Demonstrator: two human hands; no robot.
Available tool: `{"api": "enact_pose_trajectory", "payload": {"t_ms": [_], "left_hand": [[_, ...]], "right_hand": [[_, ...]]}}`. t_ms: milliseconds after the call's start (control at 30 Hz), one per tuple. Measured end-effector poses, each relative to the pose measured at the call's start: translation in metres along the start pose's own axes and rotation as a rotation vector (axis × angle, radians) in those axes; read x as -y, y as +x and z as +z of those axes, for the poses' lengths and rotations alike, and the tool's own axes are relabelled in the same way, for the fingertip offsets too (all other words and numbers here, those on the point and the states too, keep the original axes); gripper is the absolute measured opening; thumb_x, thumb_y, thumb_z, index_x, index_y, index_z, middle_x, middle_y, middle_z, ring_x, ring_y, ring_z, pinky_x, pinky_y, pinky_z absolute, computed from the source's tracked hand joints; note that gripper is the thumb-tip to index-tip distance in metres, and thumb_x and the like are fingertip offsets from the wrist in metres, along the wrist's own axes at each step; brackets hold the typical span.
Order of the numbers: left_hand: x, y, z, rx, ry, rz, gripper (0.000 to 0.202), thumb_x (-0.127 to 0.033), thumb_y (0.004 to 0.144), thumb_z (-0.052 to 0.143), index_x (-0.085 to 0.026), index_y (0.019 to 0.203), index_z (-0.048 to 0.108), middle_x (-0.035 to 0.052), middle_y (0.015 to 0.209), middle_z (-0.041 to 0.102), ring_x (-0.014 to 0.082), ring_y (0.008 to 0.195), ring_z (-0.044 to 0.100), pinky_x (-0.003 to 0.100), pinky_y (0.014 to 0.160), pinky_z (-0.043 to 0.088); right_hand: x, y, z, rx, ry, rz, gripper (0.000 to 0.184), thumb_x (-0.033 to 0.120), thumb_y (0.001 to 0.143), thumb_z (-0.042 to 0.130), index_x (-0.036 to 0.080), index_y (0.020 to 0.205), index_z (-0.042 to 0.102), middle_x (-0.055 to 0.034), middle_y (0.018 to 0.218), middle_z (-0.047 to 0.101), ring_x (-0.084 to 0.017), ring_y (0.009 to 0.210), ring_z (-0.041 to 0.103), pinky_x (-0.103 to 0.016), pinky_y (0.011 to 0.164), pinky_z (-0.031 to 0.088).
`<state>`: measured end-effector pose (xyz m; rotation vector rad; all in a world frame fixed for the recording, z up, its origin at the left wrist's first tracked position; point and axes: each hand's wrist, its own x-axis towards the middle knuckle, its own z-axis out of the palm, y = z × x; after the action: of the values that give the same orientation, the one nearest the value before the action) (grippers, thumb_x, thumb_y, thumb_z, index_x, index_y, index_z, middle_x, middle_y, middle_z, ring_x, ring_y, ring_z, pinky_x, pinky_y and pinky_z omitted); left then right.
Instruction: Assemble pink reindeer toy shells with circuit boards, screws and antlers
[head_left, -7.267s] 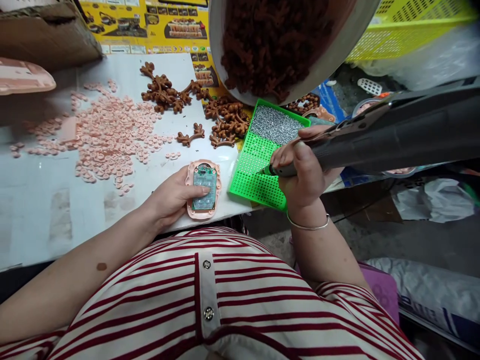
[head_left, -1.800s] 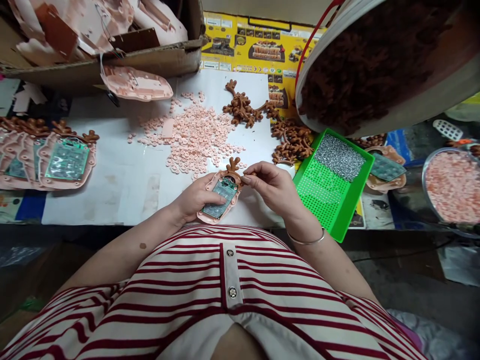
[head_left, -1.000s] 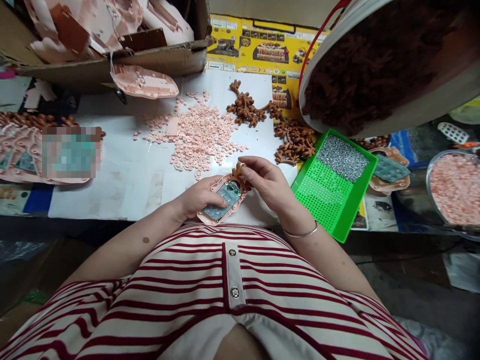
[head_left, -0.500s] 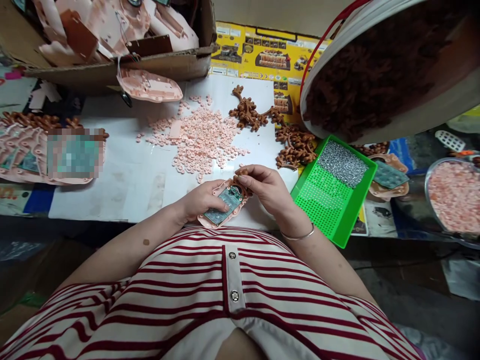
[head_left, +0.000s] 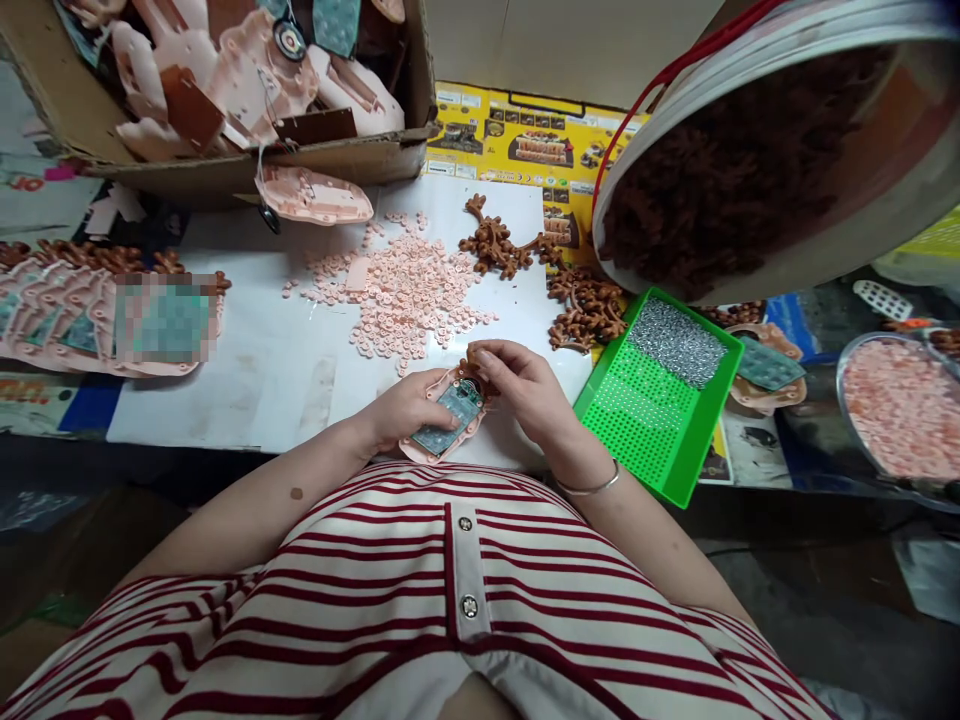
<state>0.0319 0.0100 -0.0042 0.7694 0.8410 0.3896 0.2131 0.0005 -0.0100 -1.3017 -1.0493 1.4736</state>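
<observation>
My left hand [head_left: 411,408] grips a pink plastic shell [head_left: 420,452] close to my body, its thumb lying on the green circuit board [head_left: 448,420] set inside. At the shell's far right end, my right hand [head_left: 517,385] pinches a brown antler-shaped plastic piece [head_left: 474,354]; the fingers partly cover it. Just beyond both hands a pile of small pink plastic rings [head_left: 409,290] is spread over the white sheet [head_left: 255,390]. Loose brown antler pieces [head_left: 589,305] lie to the right of that pile.
A green perforated tray [head_left: 652,400] holds many small screws [head_left: 679,342]. Behind it a white bucket [head_left: 780,275] of brown pieces lies tipped. Pink shells fill a cardboard box [head_left: 360,165] at the back left. Assembled shells [head_left: 45,350] stand in a row at left; a metal bowl [head_left: 847,400] sits right.
The whole view has shifted slightly, so the surroundings sit lower in the picture. Both hands keep their hold on the shell and the brown piece, with only small finger movement.
</observation>
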Motion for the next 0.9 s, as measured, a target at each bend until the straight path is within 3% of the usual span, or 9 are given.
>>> {"api": "enact_pose_trajectory", "payload": {"t_ms": [100,200,433,567,633,700,733,833,900], "left_hand": [[0.000,0.000,-0.001,0.015,-0.051,0.016,0.043,-0.015,0.054,0.076,-0.012,0.095,0.065,0.0060,0.080,0.073,0.0190,0.069,0.066,0.029,0.065,0.049],[0.000,0.000,-0.003,0.030,-0.105,0.037,0.044,-0.015,0.054,0.077,-0.012,0.096,0.064,0.0069,0.078,0.073,0.0190,0.067,0.066,0.029,0.062,0.050],[0.004,0.002,-0.006,0.044,-0.178,0.041,0.051,-0.014,0.053,0.077,-0.012,0.101,0.064,0.0071,0.075,0.073,0.0202,0.062,0.066,0.030,0.059,0.051],[0.004,-0.006,-0.001,0.023,-0.191,0.098,0.046,-0.015,0.051,0.078,-0.011,0.095,0.066,0.0078,0.076,0.073,0.0195,0.065,0.066,0.029,0.063,0.050],[-0.003,-0.017,-0.009,0.012,-0.176,0.155,0.045,-0.018,0.051,0.078,-0.012,0.094,0.066,0.0079,0.077,0.072,0.0202,0.068,0.066,0.030,0.065,0.050],[-0.016,-0.033,-0.031,-0.131,-0.071,0.253,0.045,-0.022,0.052,0.078,-0.013,0.094,0.065,0.0071,0.079,0.071,0.0202,0.070,0.066,0.031,0.068,0.050],[-0.023,-0.044,-0.046,-0.278,0.012,0.313,0.044,-0.023,0.053,0.078,-0.014,0.094,0.064,0.0062,0.080,0.071,0.0200,0.070,0.065,0.031,0.069,0.050],[-0.042,-0.081,-0.098,-0.866,0.447,0.418,0.047,-0.024,0.058,0.073,-0.016,0.104,0.065,0.0061,0.092,0.072,0.0257,0.088,0.068,0.032,0.079,0.051],[-0.049,-0.100,-0.125,-1.177,0.858,0.324,0.065,-0.023,0.062,0.073,-0.019,0.127,0.063,0.0102,0.114,0.073,0.0329,0.113,0.065,0.037,0.095,0.049]], "right_hand": [[-0.001,-0.004,-0.004,-0.063,0.107,0.049,0.051,0.061,0.073,0.080,0.020,0.102,0.071,0.0020,0.081,0.068,-0.010,0.072,0.060,-0.026,0.067,0.051],[-0.003,-0.009,-0.007,-0.034,0.162,0.103,0.054,0.064,0.068,0.083,0.020,0.099,0.073,0.0019,0.079,0.069,-0.011,0.070,0.063,-0.026,0.066,0.054],[-0.011,-0.020,-0.002,-0.052,0.199,0.109,0.048,0.060,0.060,0.089,0.020,0.077,0.068,0.0034,0.066,0.068,-0.011,0.061,0.064,-0.030,0.067,0.058],[-0.015,-0.025,-0.001,-0.098,0.224,0.060,0.048,0.057,0.061,0.090,0.021,0.083,0.067,0.0053,0.068,0.067,-0.009,0.060,0.062,-0.026,0.064,0.056],[-0.018,-0.029,-0.003,-0.121,0.251,0.055,0.049,0.062,0.066,0.086,0.023,0.089,0.068,0.0051,0.072,0.068,-0.008,0.061,0.062,-0.024,0.063,0.054],[-0.022,-0.031,-0.008,-0.192,0.244,0.103,0.051,0.062,0.063,0.087,0.022,0.089,0.071,0.0023,0.073,0.069,-0.010,0.062,0.063,-0.025,0.063,0.055],[-0.025,-0.032,-0.010,-0.191,0.212,0.138,0.050,0.060,0.061,0.089,0.021,0.088,0.072,0.0016,0.071,0.068,-0.011,0.062,0.064,-0.025,0.062,0.055],[-0.033,-0.032,-0.017,-0.160,0.100,0.172,0.047,0.058,0.060,0.091,0.022,0.086,0.074,-0.0004,0.070,0.069,-0.013,0.066,0.065,-0.024,0.060,0.052],[-0.036,-0.032,-0.018,-0.138,0.030,0.170,0.049,0.061,0.059,0.089,0.022,0.085,0.074,-0.0017,0.071,0.070,-0.015,0.069,0.066,-0.025,0.063,0.053]]}}
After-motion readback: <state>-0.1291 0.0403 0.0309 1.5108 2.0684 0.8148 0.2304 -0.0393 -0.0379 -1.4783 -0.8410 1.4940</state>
